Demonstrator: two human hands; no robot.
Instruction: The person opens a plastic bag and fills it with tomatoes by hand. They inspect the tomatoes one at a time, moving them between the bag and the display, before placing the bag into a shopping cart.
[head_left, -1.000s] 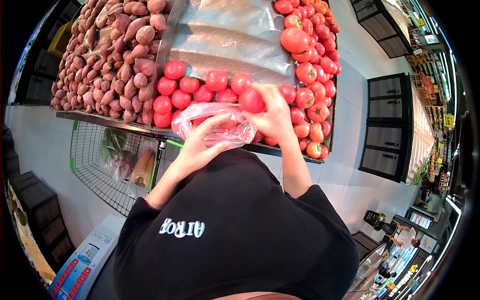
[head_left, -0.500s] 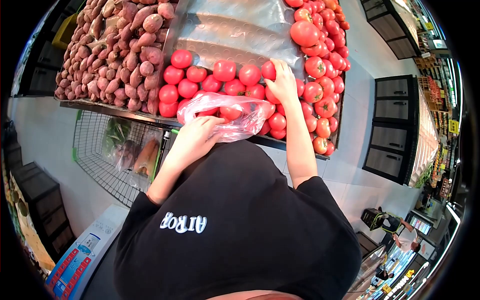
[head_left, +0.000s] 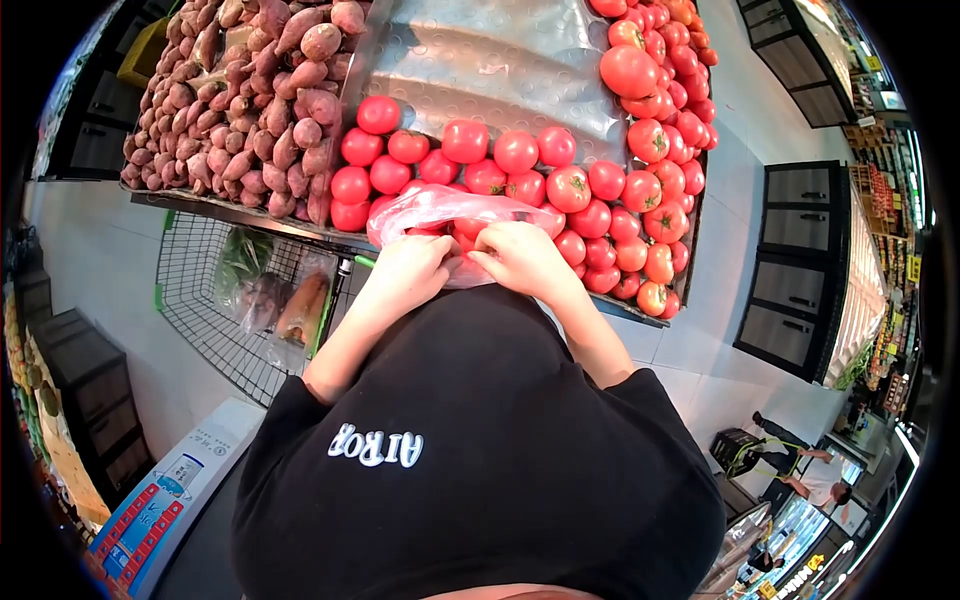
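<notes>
A clear plastic bag [head_left: 395, 215] rests against the front of the tomato display, with red tomatoes showing through its mouth. My left hand [head_left: 410, 268] is closed on the near left part of its rim. Beside it, my right hand [head_left: 520, 258] has curled fingers at the rim on the other side, close to my left fingertips. Both hands seem to pinch the plastic; the fingertips are partly hidden. Loose tomatoes [head_left: 516, 152] lie around and behind the bag.
Sweet potatoes [head_left: 235, 125] are heaped to the left of the tomatoes. Below them stands a wire shopping cart [head_left: 200, 290] holding bagged vegetables. A bare silvery liner [head_left: 490, 60] covers the back of the display. At far right is a person [head_left: 825, 480] by a dark crate.
My right hand has come back from a tomato at the display to the bag's mouth, beside my left hand. That tomato's transfer is hidden. The view has shifted slightly.
</notes>
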